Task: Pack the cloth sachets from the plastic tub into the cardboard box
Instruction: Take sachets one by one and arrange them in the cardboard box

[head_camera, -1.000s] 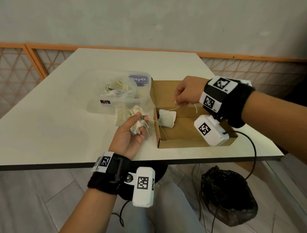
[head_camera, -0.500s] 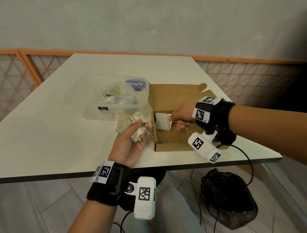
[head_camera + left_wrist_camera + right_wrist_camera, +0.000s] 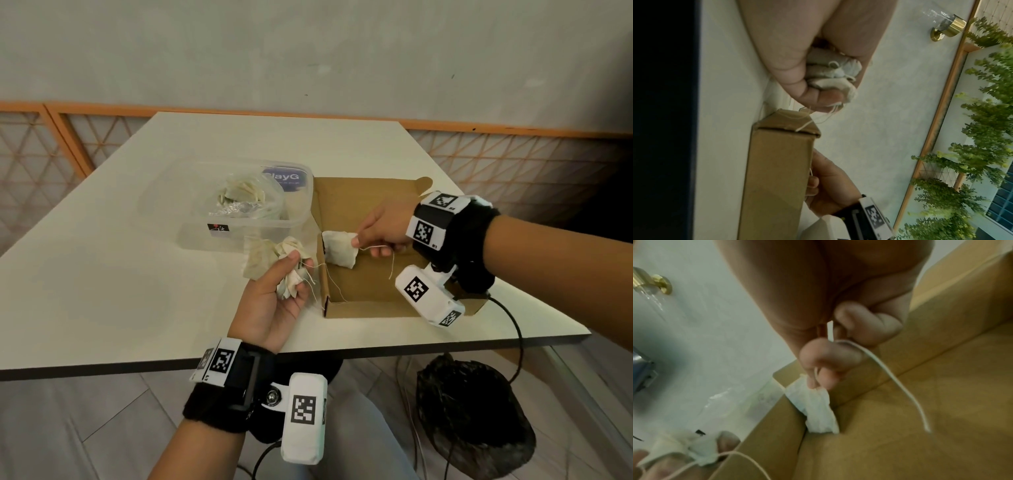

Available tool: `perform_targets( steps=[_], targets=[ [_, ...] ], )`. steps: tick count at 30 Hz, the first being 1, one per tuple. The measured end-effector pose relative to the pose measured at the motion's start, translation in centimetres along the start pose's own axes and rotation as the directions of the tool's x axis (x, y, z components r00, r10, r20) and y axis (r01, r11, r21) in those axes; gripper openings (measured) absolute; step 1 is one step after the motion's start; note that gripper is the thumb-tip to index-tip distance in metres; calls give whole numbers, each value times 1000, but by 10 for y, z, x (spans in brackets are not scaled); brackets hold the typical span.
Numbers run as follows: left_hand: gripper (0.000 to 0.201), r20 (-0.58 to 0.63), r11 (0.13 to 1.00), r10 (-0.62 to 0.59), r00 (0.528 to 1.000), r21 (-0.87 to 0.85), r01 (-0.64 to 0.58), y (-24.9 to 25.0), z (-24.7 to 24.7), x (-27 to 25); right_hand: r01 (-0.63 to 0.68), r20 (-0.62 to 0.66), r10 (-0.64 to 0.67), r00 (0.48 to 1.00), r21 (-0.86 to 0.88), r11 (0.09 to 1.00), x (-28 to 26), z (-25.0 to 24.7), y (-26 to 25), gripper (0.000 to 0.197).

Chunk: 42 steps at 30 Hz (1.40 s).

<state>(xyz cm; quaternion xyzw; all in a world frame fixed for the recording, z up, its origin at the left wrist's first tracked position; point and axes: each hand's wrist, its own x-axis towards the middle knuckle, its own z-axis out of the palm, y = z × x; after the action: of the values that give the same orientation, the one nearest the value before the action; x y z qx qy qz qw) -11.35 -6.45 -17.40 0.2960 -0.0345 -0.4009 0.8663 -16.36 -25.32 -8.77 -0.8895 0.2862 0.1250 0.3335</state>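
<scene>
An open cardboard box [image 3: 373, 284] lies on the table beside a clear plastic tub [image 3: 239, 205] with several cloth sachets inside. My right hand [image 3: 380, 233] pinches one white sachet [image 3: 339, 251] and its string over the box's left inner wall; in the right wrist view the sachet [image 3: 816, 408] hangs from my fingertips against that wall. My left hand [image 3: 277, 294] grips a bunch of sachets [image 3: 281, 263] just left of the box, their strings trailing over the box edge. In the left wrist view the bunch of sachets [image 3: 834, 76] sits in the curled fingers above the box [image 3: 777, 170].
The white table [image 3: 120, 274] has its front edge close to me. A black bag [image 3: 472, 421] sits on the floor under the right side. Cables hang from my wrists. An orange-framed lattice rail [image 3: 513, 157] runs behind the table.
My right hand came down from above the box's far side to its left inner wall, carrying the sachet lower. The left hand kept its bunch in place.
</scene>
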Motion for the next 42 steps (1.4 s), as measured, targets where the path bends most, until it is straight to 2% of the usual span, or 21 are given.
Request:
perform_targets(
  steps=[4, 6, 10, 13, 16, 22, 27, 33, 36, 39, 42],
  targets=[
    [22, -4, 1000, -1, 1000, 7, 1, 0, 1, 0, 28, 16, -28, 999, 1, 1000, 2, -8, -2, 14],
    [21, -2, 1000, 1, 1000, 15, -1, 0, 1, 0, -3, 27, 2, 1000, 23, 1000, 2, -8, -1, 8],
    [20, 4, 1000, -2, 1000, 16, 2, 0, 0, 0, -70, 7, 70, 998, -7, 998, 1, -5, 1, 15],
    [21, 6, 1000, 1, 1000, 23, -1, -1, 0, 0, -14, -58, 7, 998, -131, 991, -4, -6, -2, 14],
    [22, 3, 1000, 4, 1000, 27, -4, -1, 1, -1, 37, -94, -55, 994, -184, 982, -2, -5, -6, 21],
    [21, -3, 999, 11, 1000, 32, -11, -1, 1, -1, 73, -175, -149, 973, -381, 922, -4, -7, -17, 21],
    [21, 8, 999, 4, 1000, 48, -4, -2, 0, 0, 103, -206, -175, 963, -316, 943, -10, -12, -15, 26],
    [21, 15, 999, 2, 1000, 45, -2, -2, -1, 0, 127, -194, -199, 961, -328, 936, -11, -6, -9, 20],
    [20, 10, 999, 4, 1000, 43, -5, -2, -1, 0, 176, -220, -214, 952, -179, 968, -12, -11, -8, 16],
    [20, 5, 999, 5, 1000, 44, -5, -3, -1, 0, 218, -160, -224, 961, -52, 974, -16, -17, -11, 13],
    [21, 6, 999, 8, 1000, 44, -8, -2, -1, 0, 238, -28, -245, 969, -143, 961, -20, -23, -18, 9]
  ],
)
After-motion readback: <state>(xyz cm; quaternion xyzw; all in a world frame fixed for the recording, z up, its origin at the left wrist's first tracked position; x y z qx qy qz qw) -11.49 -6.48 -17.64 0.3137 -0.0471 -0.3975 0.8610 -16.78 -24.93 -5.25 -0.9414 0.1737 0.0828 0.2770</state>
